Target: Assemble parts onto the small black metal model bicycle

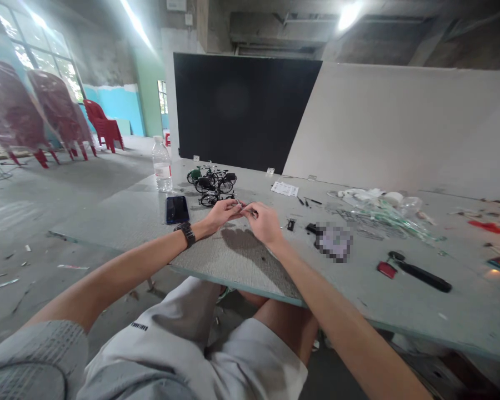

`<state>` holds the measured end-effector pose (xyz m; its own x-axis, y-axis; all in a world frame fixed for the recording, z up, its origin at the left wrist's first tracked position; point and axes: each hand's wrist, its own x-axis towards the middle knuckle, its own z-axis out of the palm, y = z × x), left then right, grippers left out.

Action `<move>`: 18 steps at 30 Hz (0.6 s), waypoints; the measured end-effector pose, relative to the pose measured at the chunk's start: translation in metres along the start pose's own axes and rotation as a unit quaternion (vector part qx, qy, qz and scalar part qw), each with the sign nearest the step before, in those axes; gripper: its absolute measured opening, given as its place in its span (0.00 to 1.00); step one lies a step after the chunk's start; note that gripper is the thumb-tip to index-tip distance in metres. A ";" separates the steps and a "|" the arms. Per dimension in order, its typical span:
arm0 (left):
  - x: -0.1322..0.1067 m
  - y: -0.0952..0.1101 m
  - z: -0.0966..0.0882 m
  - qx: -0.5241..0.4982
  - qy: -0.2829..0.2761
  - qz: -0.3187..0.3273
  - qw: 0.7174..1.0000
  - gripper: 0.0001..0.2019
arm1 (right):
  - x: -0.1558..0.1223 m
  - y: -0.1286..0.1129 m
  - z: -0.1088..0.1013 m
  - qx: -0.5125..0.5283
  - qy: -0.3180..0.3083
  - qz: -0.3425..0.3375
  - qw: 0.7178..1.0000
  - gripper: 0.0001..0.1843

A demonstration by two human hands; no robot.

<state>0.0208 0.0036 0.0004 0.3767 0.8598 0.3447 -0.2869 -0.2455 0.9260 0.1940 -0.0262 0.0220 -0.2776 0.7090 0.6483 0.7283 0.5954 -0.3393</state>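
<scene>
My left hand (224, 214), with a dark watch (187, 234) on its wrist, is closed in a pinch above the table's near part. Right beside it my right hand (263, 220) is pinched too, the fingertips of both almost meeting. Between them is something small and thin that I cannot make out; the fingers cover most of it. Just behind my left hand stand several miniature bicycles (210, 180), mostly black, one with a green part at its rear. A dark phone (177, 210) lies to the left of them.
Left of the bicycles stands a clear plastic bottle (162, 166). White paper slips (284, 189) lie behind my right hand. Farther right are a small black piece (290, 224), a heap of plastic bags and wires (383, 205), and a black-handled tool (424, 276) beside a red item (386, 270).
</scene>
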 end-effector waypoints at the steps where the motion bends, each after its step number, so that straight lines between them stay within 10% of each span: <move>1: 0.000 0.000 0.000 0.010 0.004 -0.003 1.000 0.19 | 0.000 0.000 -0.001 -0.026 -0.008 -0.013 1.000 0.09; 18: -0.003 -0.002 0.001 0.067 0.040 0.009 0.997 0.19 | -0.004 -0.015 -0.009 -0.219 -0.105 -0.066 0.968 0.14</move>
<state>0.0214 0.0015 -0.0025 0.2990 0.8866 0.3529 -0.1712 -0.3139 0.9339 0.1901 -0.0413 0.0307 -0.4732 0.7265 0.4982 0.8612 0.5005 0.0881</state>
